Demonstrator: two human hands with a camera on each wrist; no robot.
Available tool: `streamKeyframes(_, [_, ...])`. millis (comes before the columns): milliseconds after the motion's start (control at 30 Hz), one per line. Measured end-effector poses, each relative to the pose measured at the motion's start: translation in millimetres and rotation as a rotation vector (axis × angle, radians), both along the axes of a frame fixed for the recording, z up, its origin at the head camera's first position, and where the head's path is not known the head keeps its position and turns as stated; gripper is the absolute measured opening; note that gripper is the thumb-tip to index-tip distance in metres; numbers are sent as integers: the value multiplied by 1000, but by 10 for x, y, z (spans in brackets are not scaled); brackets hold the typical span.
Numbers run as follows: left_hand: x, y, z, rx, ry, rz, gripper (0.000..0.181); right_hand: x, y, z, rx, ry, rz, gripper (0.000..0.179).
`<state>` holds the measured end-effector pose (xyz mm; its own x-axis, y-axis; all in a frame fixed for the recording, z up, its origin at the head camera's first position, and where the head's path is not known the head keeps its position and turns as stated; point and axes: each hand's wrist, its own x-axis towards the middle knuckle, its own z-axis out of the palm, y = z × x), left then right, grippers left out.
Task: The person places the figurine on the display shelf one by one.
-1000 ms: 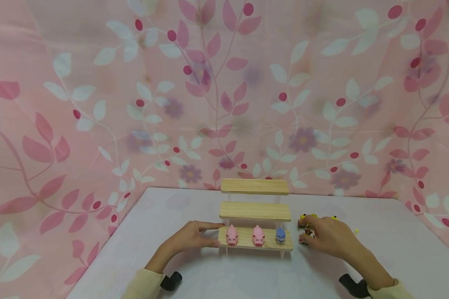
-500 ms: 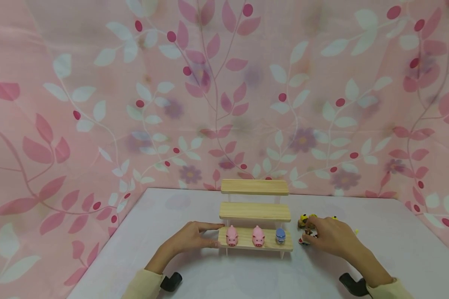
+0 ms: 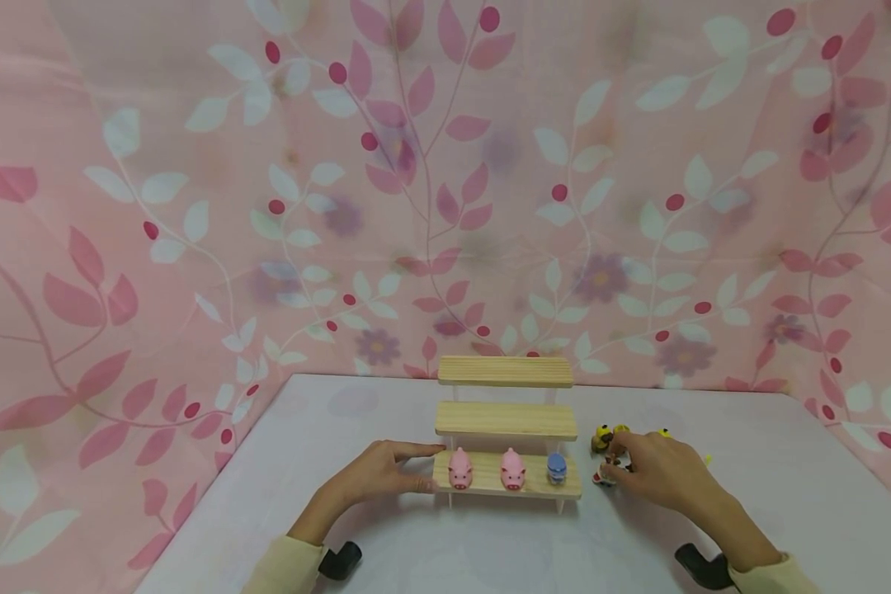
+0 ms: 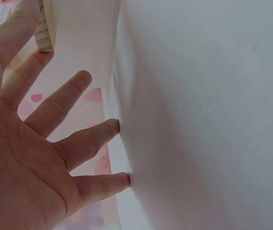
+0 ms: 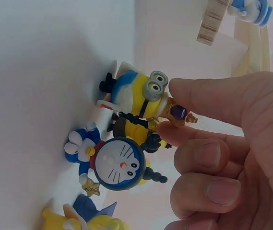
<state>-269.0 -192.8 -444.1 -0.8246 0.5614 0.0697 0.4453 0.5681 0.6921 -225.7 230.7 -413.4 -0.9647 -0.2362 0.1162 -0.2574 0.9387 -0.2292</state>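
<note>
In the head view, my left hand [image 3: 380,472] is at the left end of the lowest board of a wooden three-tier stand [image 3: 490,488]. Its thumb and index finger pinch that end from front and back; the other fingers spread down to the table in the left wrist view. To the right of the stand, my right hand [image 3: 661,470] pinches a minion figurine [image 5: 140,91] by its gold crown with thumb and index finger. The figurine is close over the white table, largely hidden by the fingers in the head view. A Doraemon figurine [image 5: 119,163] stands beside it.
Two pink pigs [image 3: 460,469] and a small blue-capped figure [image 3: 557,469] stand on the lowest board. Another yellow figure [image 3: 601,439] is just behind my right fingers. A yellow and blue figure [image 5: 93,215] lies at the right wrist view's lower edge. A floral pink curtain [image 3: 445,198] backs the table.
My right fingers have shifted slightly, and the minion figurine between them has turned, showing white and red. My left hand and the stand have stayed in place.
</note>
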Motion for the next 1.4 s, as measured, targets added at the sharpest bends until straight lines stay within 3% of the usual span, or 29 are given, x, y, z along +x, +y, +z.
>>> streamKeyframes(467, [-1,-11,-11,11,-6,-8,56,114,3,192,-9,-2,-10,29])
streamKeyframes(967, [2,-7,-9,20,-11,-8,56,278,-140,547,-27,175,28,27])
streamKeyframes(1400, [3,-8,-6,15,-15,-9,56,258,-454,752,-69,295,110,25])
